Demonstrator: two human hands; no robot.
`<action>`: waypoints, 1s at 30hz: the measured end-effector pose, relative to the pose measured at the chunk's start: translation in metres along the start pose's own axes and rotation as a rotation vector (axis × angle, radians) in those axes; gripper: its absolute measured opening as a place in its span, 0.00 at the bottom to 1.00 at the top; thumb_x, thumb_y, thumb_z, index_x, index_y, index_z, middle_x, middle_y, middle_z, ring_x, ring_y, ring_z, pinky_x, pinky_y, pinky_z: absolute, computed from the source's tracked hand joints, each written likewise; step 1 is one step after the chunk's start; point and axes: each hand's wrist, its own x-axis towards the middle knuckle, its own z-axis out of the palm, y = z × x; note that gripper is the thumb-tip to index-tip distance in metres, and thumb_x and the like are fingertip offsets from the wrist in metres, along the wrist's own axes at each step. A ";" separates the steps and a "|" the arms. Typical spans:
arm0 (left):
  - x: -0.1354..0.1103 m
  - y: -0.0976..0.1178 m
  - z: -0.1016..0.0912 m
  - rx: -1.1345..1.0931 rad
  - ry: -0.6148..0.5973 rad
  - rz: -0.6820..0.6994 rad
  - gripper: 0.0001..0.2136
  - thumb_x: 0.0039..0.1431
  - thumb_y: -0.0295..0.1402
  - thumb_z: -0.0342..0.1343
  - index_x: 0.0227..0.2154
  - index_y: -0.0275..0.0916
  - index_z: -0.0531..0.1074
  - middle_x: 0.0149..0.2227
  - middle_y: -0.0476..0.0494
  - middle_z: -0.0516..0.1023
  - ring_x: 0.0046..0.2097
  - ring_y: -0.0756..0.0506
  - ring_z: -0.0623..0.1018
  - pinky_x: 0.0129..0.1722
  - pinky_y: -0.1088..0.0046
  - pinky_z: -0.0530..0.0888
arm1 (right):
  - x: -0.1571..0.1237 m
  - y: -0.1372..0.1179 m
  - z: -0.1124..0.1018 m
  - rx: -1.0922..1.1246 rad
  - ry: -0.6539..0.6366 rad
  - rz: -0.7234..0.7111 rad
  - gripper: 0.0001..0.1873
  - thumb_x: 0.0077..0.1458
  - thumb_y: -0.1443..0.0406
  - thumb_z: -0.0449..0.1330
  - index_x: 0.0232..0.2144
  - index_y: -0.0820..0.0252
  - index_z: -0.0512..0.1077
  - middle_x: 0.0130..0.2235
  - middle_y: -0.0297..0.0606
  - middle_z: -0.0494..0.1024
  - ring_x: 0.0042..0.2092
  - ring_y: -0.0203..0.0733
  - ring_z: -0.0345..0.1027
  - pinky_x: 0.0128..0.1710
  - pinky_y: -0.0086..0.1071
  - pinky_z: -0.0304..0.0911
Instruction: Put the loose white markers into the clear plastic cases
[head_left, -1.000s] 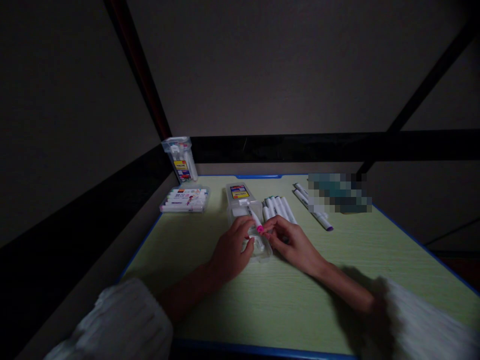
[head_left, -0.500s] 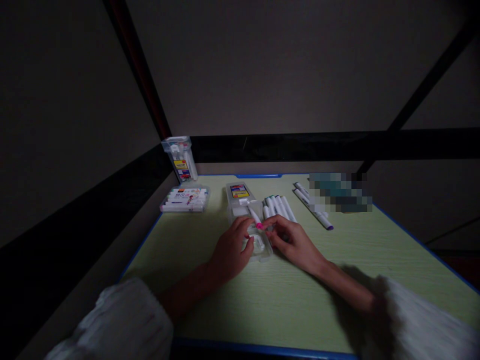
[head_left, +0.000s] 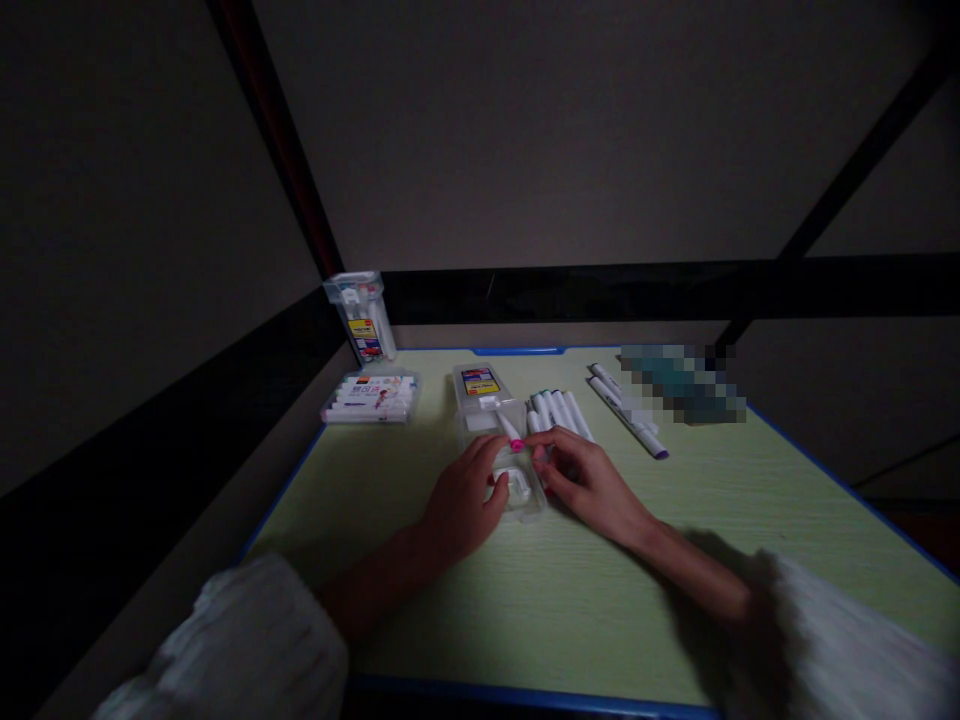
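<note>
A clear plastic marker case (head_left: 531, 505) lies on the table with its lid tilted back. Inside it, a white marker (head_left: 508, 428) with a pink end slants toward me. My left hand (head_left: 461, 500) is curled round the case's left side, thumb and fingers apart over its near part. My right hand (head_left: 589, 480) reaches in from the right. Its index fingertip is at the marker's pink end, and the other fingers are bent below. A row of white markers (head_left: 559, 412) lies just beyond my right hand.
Two loose markers (head_left: 628, 418) lie to the right, beside a blurred teal item (head_left: 679, 385). At the left are a flat pack of markers (head_left: 371, 398) and an upright clear marker box (head_left: 364, 320). The pale green table (head_left: 480, 620) has blue edges.
The marker's pink end has shifted slightly up and away from me, deeper into the case. My right index finger has followed it; the left hand has hardly moved.
</note>
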 end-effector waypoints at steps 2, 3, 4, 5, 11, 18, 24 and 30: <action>0.000 -0.001 0.001 -0.008 0.006 0.022 0.20 0.50 0.22 0.46 0.47 0.35 0.61 0.47 0.39 0.67 0.32 0.51 0.70 0.36 0.72 0.72 | 0.000 -0.001 0.000 -0.022 0.006 -0.014 0.12 0.50 0.71 0.51 0.38 0.60 0.68 0.29 0.34 0.66 0.27 0.34 0.59 0.25 0.27 0.55; 0.001 -0.001 0.001 -0.012 0.005 0.031 0.20 0.50 0.22 0.46 0.48 0.36 0.61 0.48 0.39 0.67 0.33 0.51 0.71 0.37 0.72 0.72 | 0.000 -0.001 0.000 -0.027 0.005 -0.018 0.13 0.50 0.71 0.51 0.39 0.60 0.68 0.29 0.34 0.65 0.27 0.34 0.59 0.26 0.27 0.55; 0.001 -0.001 0.001 -0.015 0.002 0.038 0.20 0.50 0.22 0.46 0.48 0.36 0.61 0.48 0.39 0.66 0.35 0.50 0.71 0.38 0.71 0.72 | 0.000 0.000 0.000 -0.028 0.004 -0.022 0.13 0.50 0.71 0.51 0.39 0.60 0.68 0.29 0.34 0.65 0.27 0.34 0.59 0.26 0.28 0.55; 0.001 -0.001 0.001 -0.015 -0.002 0.044 0.20 0.50 0.22 0.46 0.48 0.36 0.61 0.49 0.39 0.66 0.36 0.50 0.71 0.38 0.71 0.72 | 0.000 0.000 0.000 -0.029 0.003 -0.027 0.14 0.50 0.71 0.51 0.40 0.60 0.68 0.29 0.34 0.65 0.27 0.34 0.59 0.26 0.28 0.55; 0.002 0.000 0.000 -0.009 -0.016 0.048 0.20 0.50 0.22 0.46 0.49 0.36 0.61 0.49 0.38 0.66 0.40 0.48 0.72 0.40 0.71 0.73 | 0.001 0.003 -0.001 -0.051 -0.003 -0.044 0.14 0.51 0.71 0.50 0.41 0.60 0.68 0.28 0.34 0.63 0.28 0.35 0.58 0.26 0.28 0.55; 0.001 -0.001 0.001 -0.012 -0.002 0.029 0.20 0.51 0.23 0.46 0.49 0.35 0.60 0.50 0.38 0.66 0.36 0.50 0.72 0.39 0.71 0.72 | 0.002 0.002 -0.003 -0.074 0.052 -0.020 0.10 0.50 0.69 0.51 0.35 0.61 0.68 0.27 0.34 0.63 0.27 0.35 0.58 0.25 0.28 0.55; 0.000 -0.001 -0.001 -0.031 0.062 0.082 0.18 0.49 0.21 0.46 0.46 0.36 0.62 0.46 0.41 0.68 0.30 0.53 0.70 0.36 0.75 0.72 | 0.012 0.023 -0.035 -0.280 0.196 0.152 0.04 0.49 0.65 0.52 0.28 0.61 0.65 0.20 0.31 0.64 0.22 0.34 0.57 0.22 0.27 0.50; -0.001 0.000 -0.004 -0.038 0.212 0.276 0.13 0.50 0.18 0.46 0.38 0.37 0.64 0.37 0.43 0.69 0.38 0.51 0.71 0.37 0.76 0.71 | 0.017 0.052 -0.062 -0.584 0.122 0.275 0.09 0.49 0.63 0.51 0.22 0.61 0.65 0.21 0.36 0.68 0.22 0.35 0.58 0.23 0.29 0.49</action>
